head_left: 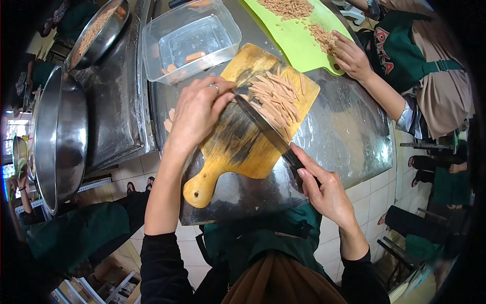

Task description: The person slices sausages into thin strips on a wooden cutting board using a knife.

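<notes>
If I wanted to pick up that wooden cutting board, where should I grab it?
Probably by the rounded handle of the wooden cutting board, coming from the near edge of the metal table. The handle pokes out bare, while cut strips, the knife and both hands cover the wide end.

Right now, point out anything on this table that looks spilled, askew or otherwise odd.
A few cut strips lie off the wooden board on the steel table, beside the left hand. The board sits diagonally, its handle near the table's edge. Nothing looks damaged.
</notes>
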The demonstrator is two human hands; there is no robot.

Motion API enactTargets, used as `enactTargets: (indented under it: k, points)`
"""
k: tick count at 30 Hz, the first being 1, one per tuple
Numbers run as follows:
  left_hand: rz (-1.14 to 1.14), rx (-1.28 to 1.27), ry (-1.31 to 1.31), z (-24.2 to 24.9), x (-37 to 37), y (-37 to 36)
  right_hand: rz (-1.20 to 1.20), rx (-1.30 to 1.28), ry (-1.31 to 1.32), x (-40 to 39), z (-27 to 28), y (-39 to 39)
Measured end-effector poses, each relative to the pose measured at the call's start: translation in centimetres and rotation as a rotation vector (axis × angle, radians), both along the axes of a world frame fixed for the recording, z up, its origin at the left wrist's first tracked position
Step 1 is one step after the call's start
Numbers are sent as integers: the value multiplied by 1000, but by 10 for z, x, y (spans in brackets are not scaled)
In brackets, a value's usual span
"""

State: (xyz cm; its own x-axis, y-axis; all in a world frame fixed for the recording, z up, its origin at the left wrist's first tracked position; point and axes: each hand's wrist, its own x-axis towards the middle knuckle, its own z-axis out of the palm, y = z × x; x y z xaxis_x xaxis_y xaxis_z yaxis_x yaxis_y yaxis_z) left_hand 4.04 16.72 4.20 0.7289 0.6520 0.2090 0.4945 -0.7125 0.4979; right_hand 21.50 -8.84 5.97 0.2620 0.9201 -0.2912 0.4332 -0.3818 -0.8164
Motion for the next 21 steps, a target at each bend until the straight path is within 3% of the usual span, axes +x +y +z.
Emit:
enactTargets:
  k: [2, 9, 12, 16, 21]
  points:
    - [20, -112, 109, 7, 7, -4, -38, -3, 43, -2, -1, -4]
    - [18, 185, 78, -7, 1, -17, -102, 31, 134, -3, -6, -20]
    - [88, 133, 94, 3, -2, -39, -102, 22, 155, -4, -2, -23]
    - [268, -200, 107, 16, -9, -97, -57, 47, 126, -6, -2, -31]
    - [360, -109, -68, -10, -21, -127, 6, 108, -107, -14, 7, -35]
